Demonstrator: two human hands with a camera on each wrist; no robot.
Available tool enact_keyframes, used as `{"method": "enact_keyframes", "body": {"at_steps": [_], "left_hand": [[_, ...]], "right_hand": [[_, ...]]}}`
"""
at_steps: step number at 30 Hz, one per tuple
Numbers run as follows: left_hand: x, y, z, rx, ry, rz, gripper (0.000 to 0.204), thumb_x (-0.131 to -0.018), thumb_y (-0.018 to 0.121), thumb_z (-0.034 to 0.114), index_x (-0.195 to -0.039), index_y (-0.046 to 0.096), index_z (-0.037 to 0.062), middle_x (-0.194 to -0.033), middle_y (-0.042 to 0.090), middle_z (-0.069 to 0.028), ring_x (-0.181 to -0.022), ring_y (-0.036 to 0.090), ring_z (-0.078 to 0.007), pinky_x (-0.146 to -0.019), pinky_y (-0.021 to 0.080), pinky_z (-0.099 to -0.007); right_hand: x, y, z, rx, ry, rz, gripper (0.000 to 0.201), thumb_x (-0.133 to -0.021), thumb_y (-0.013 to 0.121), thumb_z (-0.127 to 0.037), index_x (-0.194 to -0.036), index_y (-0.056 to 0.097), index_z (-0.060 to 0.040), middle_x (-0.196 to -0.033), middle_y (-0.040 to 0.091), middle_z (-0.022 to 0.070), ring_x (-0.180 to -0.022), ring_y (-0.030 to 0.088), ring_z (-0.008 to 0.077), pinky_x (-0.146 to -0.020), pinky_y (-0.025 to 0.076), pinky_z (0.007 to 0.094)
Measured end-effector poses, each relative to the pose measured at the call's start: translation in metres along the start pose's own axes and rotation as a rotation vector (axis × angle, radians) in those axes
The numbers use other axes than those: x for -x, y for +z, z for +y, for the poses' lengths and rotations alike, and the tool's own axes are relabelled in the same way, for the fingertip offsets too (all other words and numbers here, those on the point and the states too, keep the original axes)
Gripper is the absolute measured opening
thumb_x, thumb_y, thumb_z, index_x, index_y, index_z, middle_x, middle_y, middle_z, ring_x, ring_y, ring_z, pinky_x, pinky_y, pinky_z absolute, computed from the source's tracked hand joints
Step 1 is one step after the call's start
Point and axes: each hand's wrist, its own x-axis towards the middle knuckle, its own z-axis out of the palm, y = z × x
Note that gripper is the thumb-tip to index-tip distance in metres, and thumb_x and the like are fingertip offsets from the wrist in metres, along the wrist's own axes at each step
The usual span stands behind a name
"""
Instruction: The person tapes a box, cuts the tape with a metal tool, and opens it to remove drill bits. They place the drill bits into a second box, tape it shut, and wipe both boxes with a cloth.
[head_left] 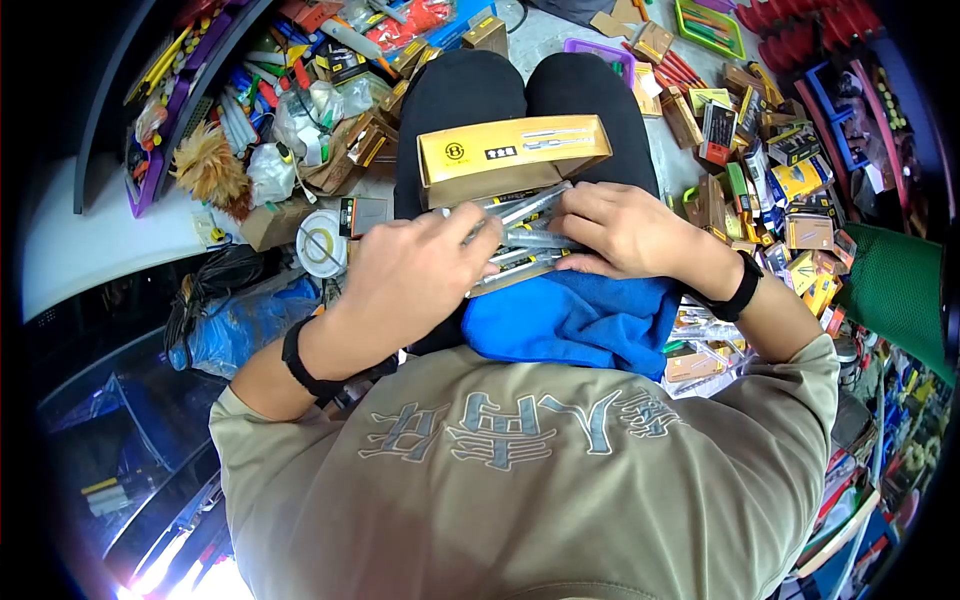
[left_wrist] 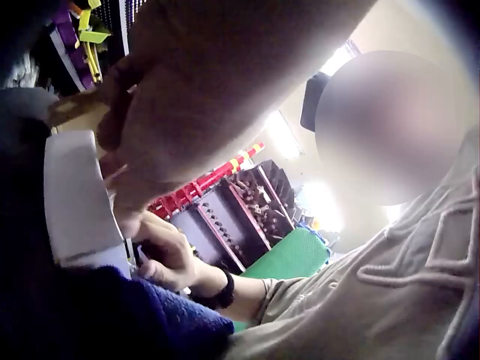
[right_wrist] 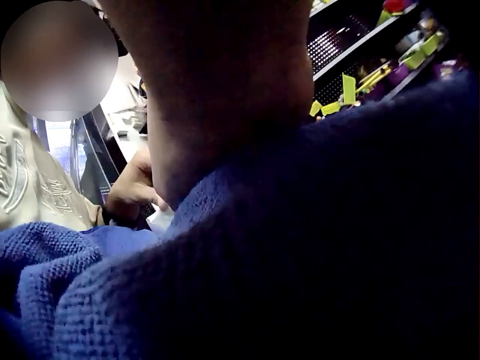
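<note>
An open yellow cardboard box point(head_left: 435, 165) lies on the lap, its printed lid flap raised away from the body. Several slim clear-wrapped packets point(head_left: 528, 238) with black and yellow labels fill it. The left hand point(head_left: 410, 262) reaches in from the left, curled fingers gripping the packets' left ends. From the right, the right hand point(head_left: 630, 235) pinches their other ends between thumb and fingers. Both palms are hidden from above. In the left wrist view the box point(left_wrist: 81, 196) shows pale beside the right hand point(left_wrist: 169, 251); the right wrist view is mostly cloth and forearm.
A blue cloth point(head_left: 570, 320) lies on the lap below the box. Small cartons point(head_left: 808, 232) are heaped at the right; bagged goods and a white spool point(head_left: 321, 243) are at the left. Racks stand on both sides, with a green mesh roll point(head_left: 893, 290) at the right.
</note>
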Motion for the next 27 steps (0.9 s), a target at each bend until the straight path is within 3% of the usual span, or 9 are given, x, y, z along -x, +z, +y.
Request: {"method": "enact_keyframes", "body": {"at_steps": [3, 9, 11, 12, 14, 17, 23, 24, 27], "left_hand": [[-0.004, 0.01, -0.001, 0.017, -0.017, -0.128, 0.039, -0.088, 0.076, 0.028, -0.121, 0.07, 0.0079, -0.116, 0.071, -0.0036, -0.087, 0.074, -0.021, -0.067, 0.058, -0.0345], [-0.012, 0.019, -0.002, 0.061, 0.062, 0.051, 0.046, -0.089, 0.075, 0.027, -0.13, 0.068, 0.008, -0.126, 0.071, -0.0065, -0.086, 0.075, -0.0244, -0.067, 0.059, -0.0364], [-0.017, 0.013, -0.002, 0.027, 0.056, -0.131, 0.048, -0.089, 0.074, 0.027, -0.133, 0.067, 0.0094, -0.117, 0.071, -0.0057, -0.086, 0.075, -0.024, -0.067, 0.059, -0.0371], [-0.018, 0.011, -0.002, 0.027, 0.055, -0.13, 0.048, -0.089, 0.074, 0.027, -0.133, 0.067, 0.0094, -0.117, 0.071, -0.0057, -0.086, 0.075, -0.024, -0.067, 0.059, -0.0371], [-0.019, 0.007, -0.004, 0.0, 0.051, -0.205, 0.039, -0.089, 0.074, 0.026, -0.125, 0.071, 0.0107, -0.107, 0.068, -0.0049, -0.083, 0.073, -0.0234, -0.066, 0.058, -0.038], [-0.013, 0.0, -0.009, -0.032, 0.095, -0.132, 0.026, -0.088, 0.074, 0.024, -0.111, 0.074, 0.0108, -0.1, 0.065, -0.004, -0.079, 0.072, -0.0225, -0.063, 0.056, -0.0385], [-0.01, 0.0, -0.012, -0.007, 0.095, -0.07, 0.015, -0.088, 0.073, 0.019, -0.101, 0.073, 0.0112, -0.099, 0.064, -0.0037, -0.081, 0.072, -0.0229, -0.062, 0.055, -0.0385], [-0.01, 0.003, -0.013, -0.006, 0.093, -0.07, 0.015, -0.088, 0.073, 0.019, -0.101, 0.073, 0.0112, -0.099, 0.064, -0.0037, -0.081, 0.072, -0.0229, -0.062, 0.055, -0.0385], [-0.012, 0.009, -0.011, -0.013, 0.052, -0.01, 0.016, -0.088, 0.072, 0.017, -0.103, 0.073, 0.0122, -0.098, 0.063, -0.004, -0.081, 0.072, -0.0234, -0.061, 0.055, -0.0382]], "right_hand": [[0.002, 0.0, -0.001, -0.038, 0.048, -0.013, 0.036, -0.089, 0.079, -0.03, -0.106, 0.065, -0.0022, -0.102, 0.062, 0.0128, -0.092, 0.067, 0.0323, -0.078, 0.057, 0.0426], [0.009, -0.003, -0.003, 0.049, -0.02, 0.002, 0.044, -0.085, 0.081, -0.037, -0.104, 0.062, -0.0018, -0.099, 0.061, 0.0127, -0.087, 0.066, 0.0324, -0.075, 0.055, 0.0422], [0.009, -0.001, 0.0, 0.049, -0.062, 0.047, 0.045, -0.084, 0.081, -0.04, -0.1, 0.061, -0.0026, -0.095, 0.061, 0.0126, -0.085, 0.065, 0.0333, -0.075, 0.055, 0.0425], [0.01, -0.003, 0.001, 0.049, -0.034, -0.05, 0.043, -0.085, 0.079, -0.039, -0.098, 0.06, -0.0024, -0.095, 0.063, 0.0131, -0.086, 0.066, 0.0336, -0.077, 0.056, 0.0428], [0.013, -0.006, 0.002, 0.05, -0.007, -0.145, 0.042, -0.087, 0.078, -0.039, -0.096, 0.06, -0.0022, -0.095, 0.065, 0.0135, -0.088, 0.067, 0.034, -0.079, 0.057, 0.0431], [0.018, -0.01, 0.004, 0.013, 0.015, -0.175, 0.039, -0.089, 0.077, -0.037, -0.092, 0.061, -0.0021, -0.085, 0.064, 0.0149, -0.084, 0.068, 0.036, -0.075, 0.056, 0.0445], [0.026, -0.019, 0.01, -0.466, 0.307, -0.006, 0.034, -0.1, 0.07, -0.032, -0.094, 0.064, 0.0, -0.08, 0.062, 0.0193, -0.074, 0.065, 0.0398, -0.066, 0.052, 0.0445], [0.031, -0.017, 0.012, -0.523, 0.364, 0.009, 0.033, -0.105, 0.066, -0.032, -0.1, 0.065, 0.0004, -0.08, 0.065, 0.0167, -0.07, 0.065, 0.031, -0.066, 0.05, 0.041], [0.032, -0.013, 0.006, -0.822, 0.511, 0.067, 0.033, -0.107, 0.063, -0.032, -0.107, 0.065, 0.0006, -0.087, 0.07, 0.0098, -0.075, 0.062, 0.0189, -0.071, 0.051, 0.0372]]}}
